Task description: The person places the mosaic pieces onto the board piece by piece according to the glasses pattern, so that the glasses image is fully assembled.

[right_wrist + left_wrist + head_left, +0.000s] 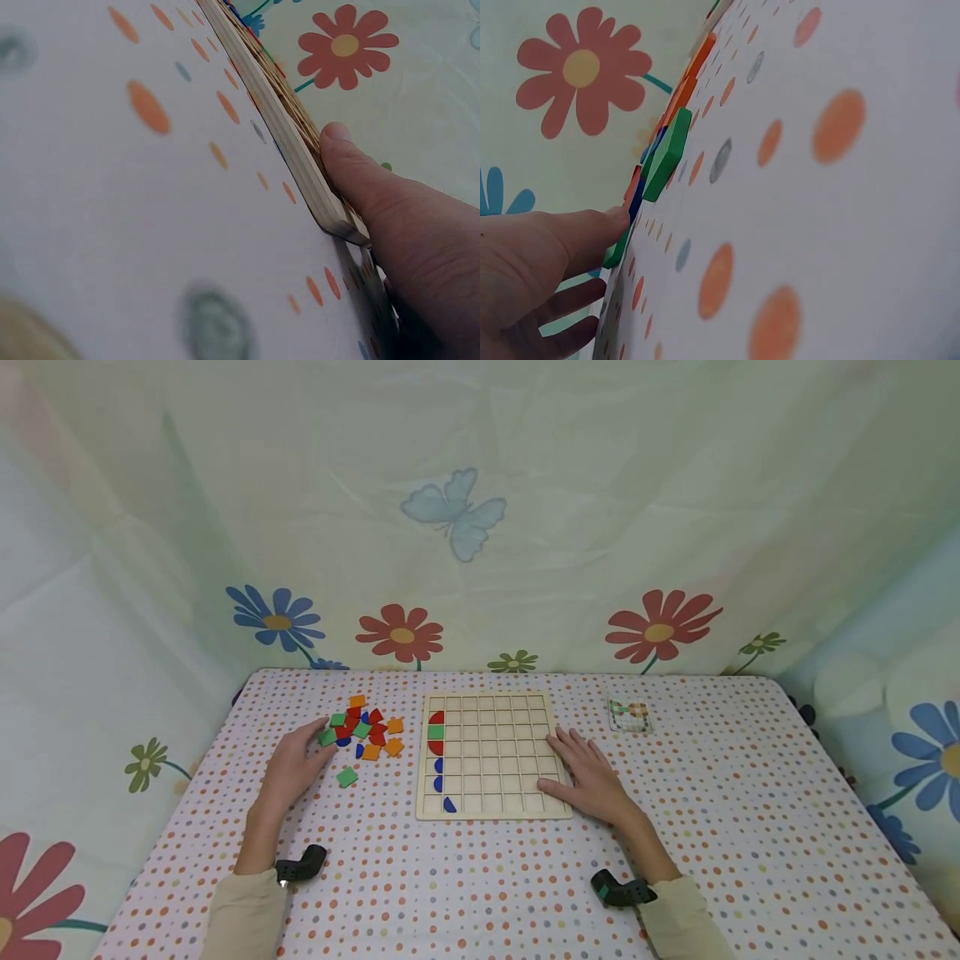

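A wooden grid board (pixel 487 816) lies mid-table. Down its left column run a red half-round piece (pixel 437 717), a green square (pixel 436 732), another red piece (pixel 436 748) and three blue half-rounds (pixel 438 766). My right hand (pixel 592 781) rests over the board's right edge, fingers spread, and its thumb (pixel 349 161) lies on top of the rim. Left of the board is a loose pile of coloured pieces (pixel 362 729). At the pile's left side my left hand (pixel 290 767) has thumb and fingers parted around a green square (pixel 327 737).
One green square (pixel 347 777) lies apart, in front of the pile. Orange pieces (pixel 394 747) sit on the pile's right side, toward the board. A small patterned card (pixel 630 716) lies to the right, beyond my right hand. A printed curtain (pixel 555 610) stands behind the table.
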Motion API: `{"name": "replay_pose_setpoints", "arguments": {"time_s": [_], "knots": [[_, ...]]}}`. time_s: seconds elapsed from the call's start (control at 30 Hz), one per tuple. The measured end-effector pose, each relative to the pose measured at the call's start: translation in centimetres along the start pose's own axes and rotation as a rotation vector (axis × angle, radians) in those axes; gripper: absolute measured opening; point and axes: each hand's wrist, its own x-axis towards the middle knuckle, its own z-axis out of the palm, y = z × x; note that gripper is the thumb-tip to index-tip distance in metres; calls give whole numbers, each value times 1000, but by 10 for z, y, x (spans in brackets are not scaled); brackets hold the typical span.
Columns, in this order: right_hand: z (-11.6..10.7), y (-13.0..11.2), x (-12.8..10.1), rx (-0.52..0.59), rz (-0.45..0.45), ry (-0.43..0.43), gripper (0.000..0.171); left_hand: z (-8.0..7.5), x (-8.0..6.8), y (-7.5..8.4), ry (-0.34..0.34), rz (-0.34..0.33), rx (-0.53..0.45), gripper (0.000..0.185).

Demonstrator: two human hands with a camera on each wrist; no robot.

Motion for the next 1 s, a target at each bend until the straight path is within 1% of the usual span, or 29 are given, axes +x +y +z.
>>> {"name": "replay_pose_setpoints", "arguments": {"time_s": [0.17,0.27,0.37,0.47,0.7,0.8,0.87,1.0], "knots": [[0,1,0,-1,0,1,84,-1,0,2,-2,1,-5,52],[0,1,0,-1,-1,4,83,-1,0,2,2,15,5,49],[0,0,0,-2,1,5,83,-1,-1,5,18,23,30,45],[0,-1,0,2,2,3,84,-2,-2,6,37,16,44,41],[-1,-1,0,4,-1,2,84,-4,-3,6,65,15,32,35],[-2,-1,-1,3,-4,2,85,-3,-3,8,80,37,26,34],[-2,-2,-1,-1,-5,1,85,-3,-3,11,84,66,7,33],[-2,-2,0,-5,-4,2,85,-2,-3,22,88,125,-25,31]]}}
